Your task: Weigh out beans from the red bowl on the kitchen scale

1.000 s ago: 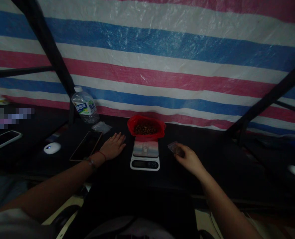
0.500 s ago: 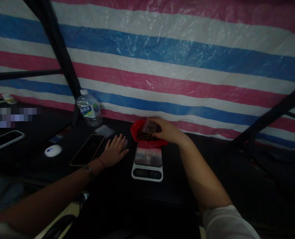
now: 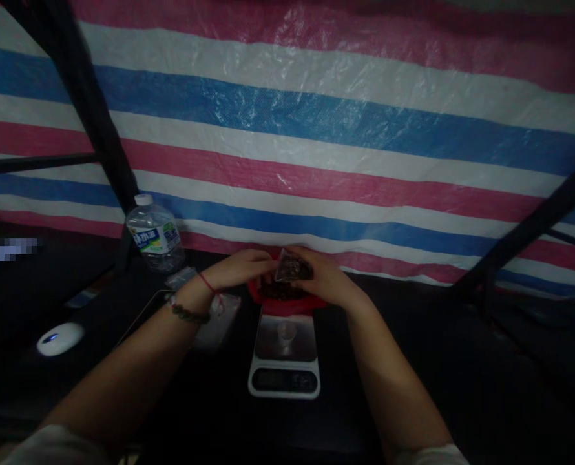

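Observation:
My right hand (image 3: 324, 278) grips a small clear plastic bag (image 3: 286, 266) with dark grainy contents, over a red bowl (image 3: 258, 296). Dark bean-like pieces (image 3: 282, 290) lie in the bowl. From the left, my left hand (image 3: 243, 266) reaches over the rim, its bent fingers at the bag's left edge; their tips are partly hidden. In front of the bowl lies a white kitchen scale (image 3: 285, 385) with a shiny metal plate. A pale round spot, perhaps a reflection, shows on the plate. Clear plastic bags (image 3: 219, 323) lie below my left wrist.
A large clear plastic bottle (image 3: 156, 236) stands at the left rear. A phone (image 3: 139, 316) is partly behind my left forearm, with a white computer mouse (image 3: 61, 339) left of it. A striped plastic sheet (image 3: 316, 142) and black frame bars (image 3: 81, 97) rise behind the black table.
My left hand has left the table beside the scale and moved up and right to the bag at the bowl. My right hand stays there with the bag. The view has shifted slightly.

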